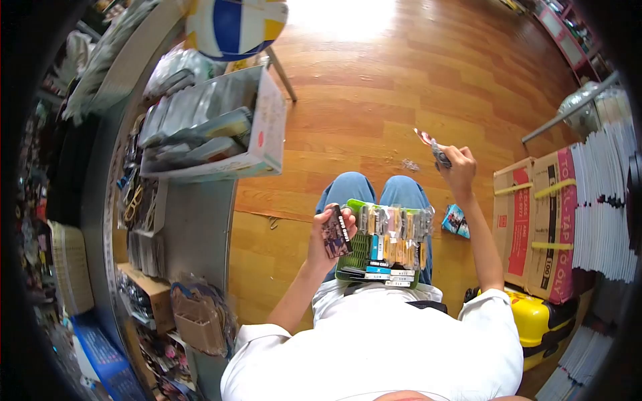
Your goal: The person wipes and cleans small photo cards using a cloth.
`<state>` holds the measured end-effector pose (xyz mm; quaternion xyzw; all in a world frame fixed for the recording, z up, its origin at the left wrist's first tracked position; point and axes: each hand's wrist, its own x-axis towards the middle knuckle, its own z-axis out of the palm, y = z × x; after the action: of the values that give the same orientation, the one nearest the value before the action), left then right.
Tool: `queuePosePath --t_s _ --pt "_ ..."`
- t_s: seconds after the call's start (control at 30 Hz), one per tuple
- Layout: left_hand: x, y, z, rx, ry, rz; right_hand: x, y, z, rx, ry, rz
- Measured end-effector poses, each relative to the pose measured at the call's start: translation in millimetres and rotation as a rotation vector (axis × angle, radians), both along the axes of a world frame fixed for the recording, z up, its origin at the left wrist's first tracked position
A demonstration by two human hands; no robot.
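My left hand [319, 235] is closed around a small dark lomo card box [336, 234], upright over the left side of a green plastic basket [359, 254]. The basket rests on my lap. In it lie several clear-wrapped packs [401, 230] and, near my waist, white-edged small boxes [389, 275]. My right hand [460, 166] is stretched out over the floor at the right, fingers closed on a small greyish thing with a reddish, shiny end [424, 138]; I cannot tell what it is.
A blue packet [456, 221] lies on the floor beside my right knee, with clear scraps [409, 164] farther ahead. At left stands a white carton [271, 127] of wrapped goods, below a ball [237, 27]. Cardboard boxes [528, 227], stacked notebooks [605, 200] and a yellow case [535, 321] line the right.
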<state>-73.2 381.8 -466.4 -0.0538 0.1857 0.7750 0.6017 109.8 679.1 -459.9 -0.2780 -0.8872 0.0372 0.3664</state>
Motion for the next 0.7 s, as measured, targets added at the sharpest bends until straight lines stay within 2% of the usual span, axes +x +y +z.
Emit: queuePosePath --t_s 0.03,0.1,0.17,0.23,0.3,0.43,0.47,0.53,0.7 --pt "3 4 4 -0.006 -0.002 -0.022 1 9 -17 0.049 -0.033 0.011" --pt "9 13 18 -0.185 0.077 -0.001 6 33 -71 0.071 -0.062 -0.001" --pt "18 20 3 -0.131 0.144 -0.138 13 56 -127 0.104 -0.089 -0.004" --pt "23 27 -3 -0.197 0.239 -0.377 18 74 -175 0.140 -0.214 -0.016" --pt "30 36 -27 -0.096 0.205 -0.517 20 83 -212 0.123 -0.341 -0.080" --pt "33 53 -35 0.022 0.056 -0.589 0 91 -243 0.110 -0.410 0.011" --pt "28 58 -33 0.007 0.038 -0.581 -10 96 -252 0.193 -0.413 0.025" --pt "18 62 -30 0.078 -0.156 -0.535 -32 102 -251 0.175 -0.416 0.075" --pt "0 59 -36 0.043 -0.215 -0.551 -96 120 -255 0.151 -0.398 0.118"
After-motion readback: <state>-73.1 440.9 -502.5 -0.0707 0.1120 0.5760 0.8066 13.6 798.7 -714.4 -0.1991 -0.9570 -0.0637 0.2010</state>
